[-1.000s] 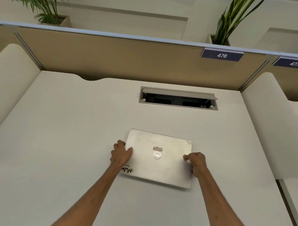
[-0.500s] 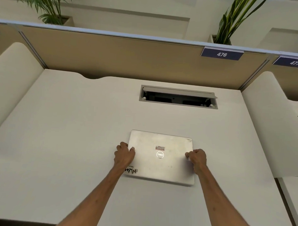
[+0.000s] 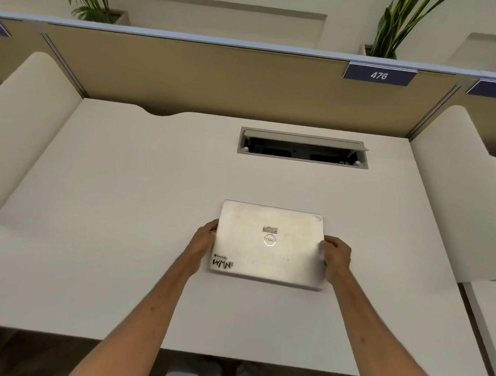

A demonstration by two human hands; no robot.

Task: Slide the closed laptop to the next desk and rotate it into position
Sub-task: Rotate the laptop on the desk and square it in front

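The closed laptop (image 3: 270,244) lay flat on the white bench (image 3: 126,211), a little right of centre and nearer the front edge than the back, its long sides running roughly across the view with a slight skew. Its silver lid faced up, showing a round logo in the middle, a small red-and-white label just behind that, and a black lettered sticker at the near left corner.

The left hand (image 3: 203,240) gripped the laptop's left short edge, fingers curled against the side. The right hand (image 3: 335,252) gripped the right short edge in the same way, thumb on top of the lid near the rim. Both hands were clamped on the laptop, one at each end, both forearms reaching in from the bottom of the view. Whether the laptop rested fully on the bench or was raised a touch at the near edge was hard to tell from above.

Behind the laptop, well apart from it, an open cable hatch (image 3: 302,148) was set into the bench top. A tan partition (image 3: 189,77) closed off the back, carrying a blue number plate (image 3: 379,75) reading 476. Curved white dividers stood at both sides.
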